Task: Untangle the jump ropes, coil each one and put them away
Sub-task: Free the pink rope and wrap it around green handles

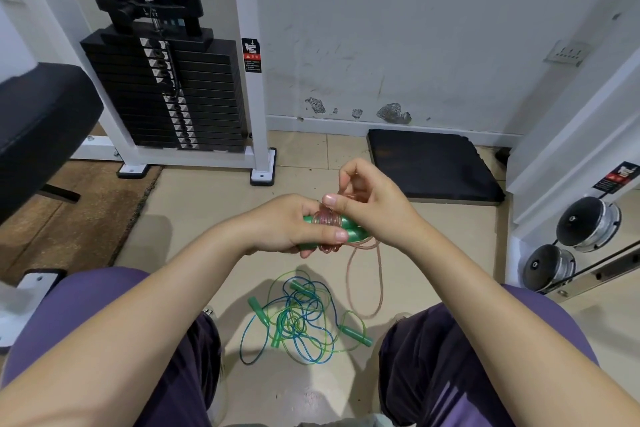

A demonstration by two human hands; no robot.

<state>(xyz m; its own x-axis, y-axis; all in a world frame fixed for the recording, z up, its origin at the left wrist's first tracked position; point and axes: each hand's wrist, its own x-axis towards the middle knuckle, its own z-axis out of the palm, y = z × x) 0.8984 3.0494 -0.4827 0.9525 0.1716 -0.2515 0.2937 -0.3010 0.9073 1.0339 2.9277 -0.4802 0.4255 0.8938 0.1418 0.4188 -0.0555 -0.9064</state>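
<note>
My left hand (287, 225) grips the green handles (349, 230) of a pink jump rope, held level in front of me. Several turns of the pink rope (329, 218) are wound round the handles. My right hand (367, 198) pinches the pink rope just above the coil. The loose rest of the pink rope (363, 281) hangs in a long loop down to the floor. On the floor between my knees lies a tangle of a blue rope (304, 312) and a green rope (294, 322) with green handles (356, 334).
A weight-stack machine (166, 90) stands at the back left with a black bench pad (41, 128) beside it. A black mat (433, 166) lies by the wall. Two dumbbell ends (588, 224) sit at the right under a white frame.
</note>
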